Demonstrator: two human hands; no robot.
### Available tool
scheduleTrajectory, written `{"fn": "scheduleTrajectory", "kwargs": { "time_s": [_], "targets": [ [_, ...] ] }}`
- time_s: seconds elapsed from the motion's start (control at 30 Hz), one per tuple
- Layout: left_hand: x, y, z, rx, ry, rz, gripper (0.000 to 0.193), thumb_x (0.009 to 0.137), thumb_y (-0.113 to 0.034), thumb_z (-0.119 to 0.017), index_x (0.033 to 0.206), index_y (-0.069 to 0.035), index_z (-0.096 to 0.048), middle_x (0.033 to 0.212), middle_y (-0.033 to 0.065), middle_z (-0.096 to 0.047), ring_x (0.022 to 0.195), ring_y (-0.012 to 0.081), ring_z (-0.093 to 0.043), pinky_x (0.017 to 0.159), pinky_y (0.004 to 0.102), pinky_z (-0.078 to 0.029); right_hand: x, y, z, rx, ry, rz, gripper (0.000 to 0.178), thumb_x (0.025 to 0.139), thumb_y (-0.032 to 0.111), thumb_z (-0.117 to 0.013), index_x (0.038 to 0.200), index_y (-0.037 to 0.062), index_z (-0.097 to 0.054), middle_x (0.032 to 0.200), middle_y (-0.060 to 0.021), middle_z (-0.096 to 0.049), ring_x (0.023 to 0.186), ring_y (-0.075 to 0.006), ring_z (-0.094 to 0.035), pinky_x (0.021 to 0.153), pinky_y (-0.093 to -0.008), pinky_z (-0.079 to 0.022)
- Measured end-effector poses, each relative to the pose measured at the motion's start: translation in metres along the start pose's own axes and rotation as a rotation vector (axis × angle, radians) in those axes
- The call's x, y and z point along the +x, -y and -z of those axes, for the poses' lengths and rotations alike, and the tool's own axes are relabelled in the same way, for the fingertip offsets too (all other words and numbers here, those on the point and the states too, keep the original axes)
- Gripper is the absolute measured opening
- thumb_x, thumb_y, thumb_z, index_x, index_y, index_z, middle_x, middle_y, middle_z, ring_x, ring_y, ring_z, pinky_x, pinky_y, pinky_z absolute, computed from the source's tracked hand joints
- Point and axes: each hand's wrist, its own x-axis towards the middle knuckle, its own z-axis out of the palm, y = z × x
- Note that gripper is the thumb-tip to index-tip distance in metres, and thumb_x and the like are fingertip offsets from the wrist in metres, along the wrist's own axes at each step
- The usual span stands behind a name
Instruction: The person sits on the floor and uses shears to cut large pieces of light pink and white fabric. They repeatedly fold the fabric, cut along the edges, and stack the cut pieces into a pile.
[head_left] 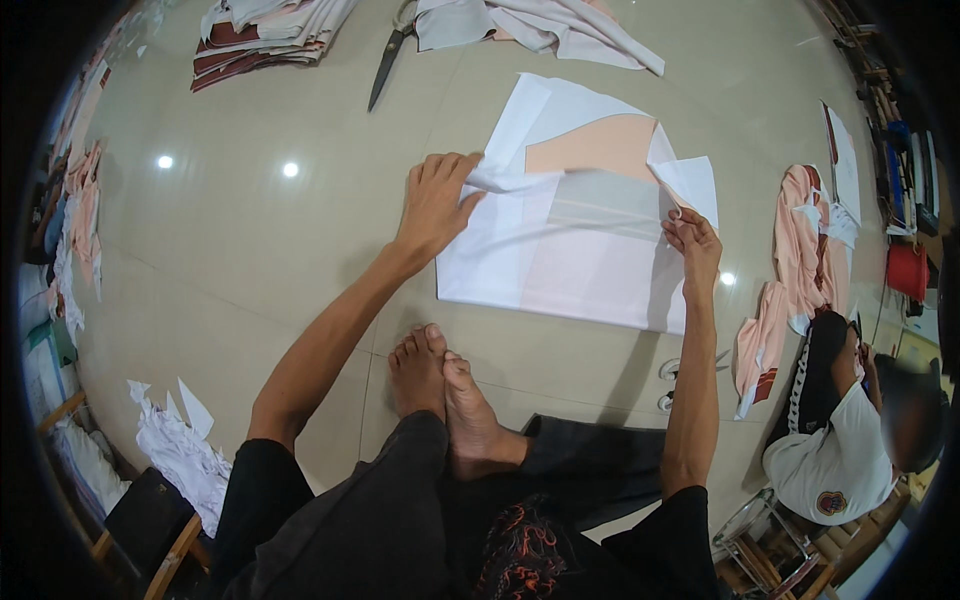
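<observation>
Floor [250,235]: pale tile, a wide stretch of it open to the left of the white cloth. White cloth [480,268]: lay at centre, near edge almost straight and just short of the feet [417,372]; a loose fold ran between the hands. Peach garments [798,215] lay right, a strip of tile separating them from the cloth's right edge. A fabric stack [270,45] sat far left, well apart. Peach panel [590,146]: flat, toward the cloth's far side. Right hand [697,243]: thumb and fingertips pinched the cloth's right edge. Left hand [435,207]: half-open at the left edge, thumb parted from fingers (could not tell whether it gripped). Shears [385,75] lay beyond the left hand, blade pointing near.
</observation>
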Motion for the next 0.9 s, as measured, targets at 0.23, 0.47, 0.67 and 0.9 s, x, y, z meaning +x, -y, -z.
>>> {"fn": "scheduleTrajectory", "kwargs": {
  "time_s": [0.23,0.47,0.67,0.9],
  "targets": [
    [0.007,-0.003,0.021,-0.496,-0.054,0.336,0.02,0.097,-0.022,-0.071,0.096,-0.003,-0.065,0.087,0.0042,-0.066,0.081,0.0146,-0.058,0.077,0.0304,-0.045,0.013,0.027,-0.014,-0.146,-0.137,0.055,0.033,0.1,0.016,-0.061,0.12,-0.0084,-0.067,0.085,-0.0078,-0.071,0.072,-0.0119,-0.063,0.065,-0.0243,-0.048],
    [0.014,0.009,0.017,-0.596,-0.068,0.579,0.027,0.1,-0.026,-0.067,0.105,-0.001,-0.061,0.073,0.0064,-0.064,0.064,0.0129,-0.054,0.064,0.0313,-0.047,0.064,0.014,-0.042,-0.727,-0.256,0.457,0.025,0.094,0.02,-0.066,0.106,0.0004,-0.076,0.086,-0.0084,-0.067,0.079,-0.0217,-0.063,0.074,-0.0354,-0.05],
    [0.029,0.014,0.013,-0.227,-0.037,0.552,0.031,0.103,-0.033,-0.061,0.111,-0.003,-0.06,0.08,0.0158,-0.07,0.068,0.0297,-0.065,0.071,0.0397,-0.051,0.072,0.013,-0.05,-0.814,-0.249,0.448,0.023,0.095,0.021,-0.066,0.101,0.0006,-0.075,0.099,-0.0141,-0.072,0.092,-0.0309,-0.067,0.082,-0.0416,-0.052],
    [0.026,0.02,0.009,-0.156,-0.081,0.513,0.029,0.104,-0.034,-0.06,0.109,-0.005,-0.06,0.08,0.0151,-0.07,0.07,0.0311,-0.067,0.072,0.0416,-0.051,0.083,0.028,-0.063,-0.706,-0.256,0.431,0.027,0.1,0.025,-0.064,0.107,0.0,-0.07,0.099,-0.016,-0.076,0.09,-0.0309,-0.072,0.082,-0.0398,-0.053]
  ]
}}
